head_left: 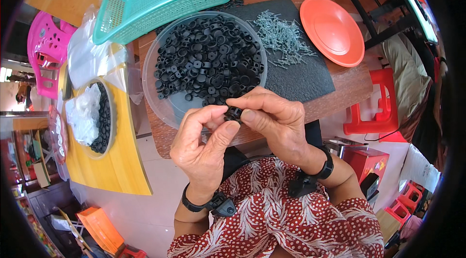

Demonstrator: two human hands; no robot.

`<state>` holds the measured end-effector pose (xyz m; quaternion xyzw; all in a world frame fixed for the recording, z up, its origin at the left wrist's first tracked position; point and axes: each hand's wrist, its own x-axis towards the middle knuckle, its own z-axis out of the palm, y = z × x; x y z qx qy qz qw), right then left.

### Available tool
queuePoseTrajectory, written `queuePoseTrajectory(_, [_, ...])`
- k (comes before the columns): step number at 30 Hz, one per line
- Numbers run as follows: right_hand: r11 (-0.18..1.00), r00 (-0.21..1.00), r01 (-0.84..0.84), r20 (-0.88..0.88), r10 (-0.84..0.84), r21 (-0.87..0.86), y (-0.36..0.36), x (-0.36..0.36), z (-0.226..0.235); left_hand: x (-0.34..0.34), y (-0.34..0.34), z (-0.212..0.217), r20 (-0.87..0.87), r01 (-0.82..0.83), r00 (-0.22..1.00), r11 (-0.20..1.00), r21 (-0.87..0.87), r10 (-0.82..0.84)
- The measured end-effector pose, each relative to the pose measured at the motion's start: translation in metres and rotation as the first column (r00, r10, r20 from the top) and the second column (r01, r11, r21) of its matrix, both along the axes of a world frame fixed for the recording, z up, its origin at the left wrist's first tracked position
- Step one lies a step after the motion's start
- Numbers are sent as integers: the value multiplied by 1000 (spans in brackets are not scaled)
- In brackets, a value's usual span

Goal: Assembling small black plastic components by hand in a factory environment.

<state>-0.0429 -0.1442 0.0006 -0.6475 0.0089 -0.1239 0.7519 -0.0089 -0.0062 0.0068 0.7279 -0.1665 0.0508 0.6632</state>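
From my remote feed, the left hand (201, 144) and the right hand (279, 119) meet mid-frame, thumbs and fingers clamped together on 1 small black part (234, 113). I see it just below the round clear tub (175, 106) of loose black pieces (213, 54), upper centre. On the brown bench (354, 83), 1 dark mat (301, 83) carries silvery screws (284, 38), upper right.

The black parts (208, 59) look smooth plastic, the mat (296, 82) rough, the screws (281, 37) metallic.
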Motion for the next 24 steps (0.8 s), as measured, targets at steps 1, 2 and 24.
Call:
queuePoseTrajectory(1, [1000,1000,4,0,-4,0,0,0,0,0,0,-1,-42,16,999,999,-36,-17])
queuePoseTrajectory(2, [1000,1000,7,15,-7,-26,1,0,-1,0,0,-1,-84,31,996,997,-73,-37])
queuePoseTrajectory(24, [997,999,29,18,-30,78,-6,-2,-9,2,-2,0,-248,95,962,991,-93,-115])
